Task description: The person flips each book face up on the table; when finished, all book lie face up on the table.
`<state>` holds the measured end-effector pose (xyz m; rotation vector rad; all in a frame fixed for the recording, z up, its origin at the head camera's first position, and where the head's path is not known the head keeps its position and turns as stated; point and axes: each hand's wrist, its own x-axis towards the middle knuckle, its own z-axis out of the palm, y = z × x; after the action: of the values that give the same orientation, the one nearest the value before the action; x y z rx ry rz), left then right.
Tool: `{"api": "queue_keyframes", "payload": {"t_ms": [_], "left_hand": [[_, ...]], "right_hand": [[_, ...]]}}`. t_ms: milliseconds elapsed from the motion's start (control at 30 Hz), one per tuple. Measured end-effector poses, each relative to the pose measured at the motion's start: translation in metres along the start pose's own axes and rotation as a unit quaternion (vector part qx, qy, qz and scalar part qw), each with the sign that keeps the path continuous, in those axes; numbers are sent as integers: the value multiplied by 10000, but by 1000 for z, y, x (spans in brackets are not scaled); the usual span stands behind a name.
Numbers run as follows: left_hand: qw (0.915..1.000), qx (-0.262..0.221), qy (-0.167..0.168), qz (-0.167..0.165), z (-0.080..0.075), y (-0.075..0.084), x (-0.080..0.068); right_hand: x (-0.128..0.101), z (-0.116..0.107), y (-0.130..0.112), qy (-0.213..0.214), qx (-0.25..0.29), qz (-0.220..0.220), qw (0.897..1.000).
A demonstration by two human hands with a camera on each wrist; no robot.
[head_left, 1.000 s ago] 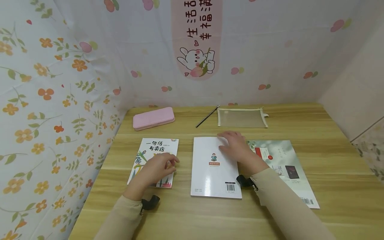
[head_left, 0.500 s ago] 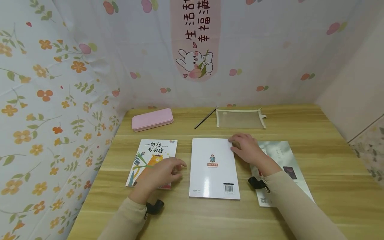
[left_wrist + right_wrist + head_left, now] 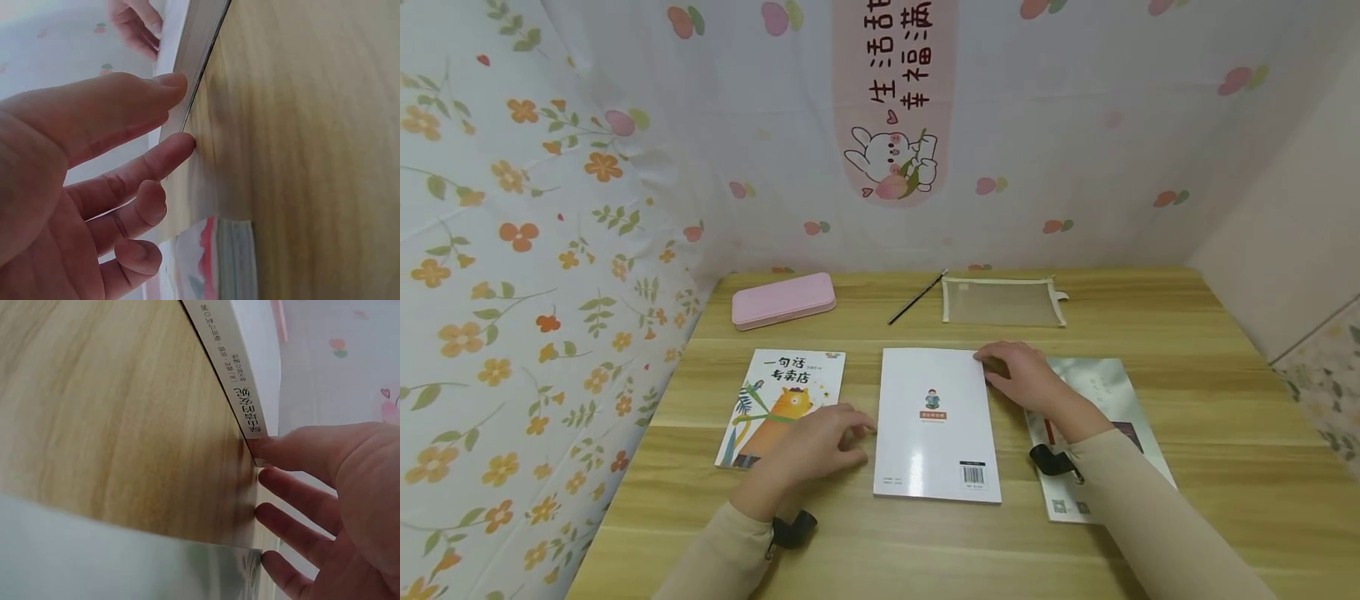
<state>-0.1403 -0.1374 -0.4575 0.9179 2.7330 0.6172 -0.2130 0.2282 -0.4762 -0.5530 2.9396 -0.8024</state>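
Observation:
A white book (image 3: 932, 450) lies back cover up in the middle of the wooden table, a barcode in its lower right corner. My left hand (image 3: 816, 450) hovers over the right part of a picture book with an orange cat (image 3: 778, 417), its fingertips at the white book's left edge. In the left wrist view, the index fingertip is beside the page edges (image 3: 195, 62) and the other fingers are loosely bent. My right hand (image 3: 1018, 375) is at the white book's upper right corner. Its thumb (image 3: 294, 450) touches the printed spine (image 3: 231, 369), with the other fingers spread, holding nothing.
A pale green book (image 3: 1093, 379) lies at the right, partly under my right forearm. Toward the back are a pink pencil case (image 3: 784, 300), a dark pencil (image 3: 917, 297) and a mesh zip pouch (image 3: 1000, 304). Patterned cloth (image 3: 1037, 125) hangs behind the table.
My right hand has slid from the white book's cover to its upper right edge. The left hand has shifted right, to the book's left edge, uncovering more of the orange cat.

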Motion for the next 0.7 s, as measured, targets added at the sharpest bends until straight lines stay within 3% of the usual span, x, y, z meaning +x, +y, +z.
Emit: {"api": "queue_keyframes", "payload": {"t_ms": [233,500,700], "left_hand": [[9998,13,-63,-163,5,4,0],[9994,-88,154,-289,8,7,1],[9996,-239,161,-50,9,8,3]], "right_hand": [[0,0,2,-16,36,-168,9999],[1,1,2,1,-6,-237,9997],[1,-1,0,-56,48,-288,9996]]}}
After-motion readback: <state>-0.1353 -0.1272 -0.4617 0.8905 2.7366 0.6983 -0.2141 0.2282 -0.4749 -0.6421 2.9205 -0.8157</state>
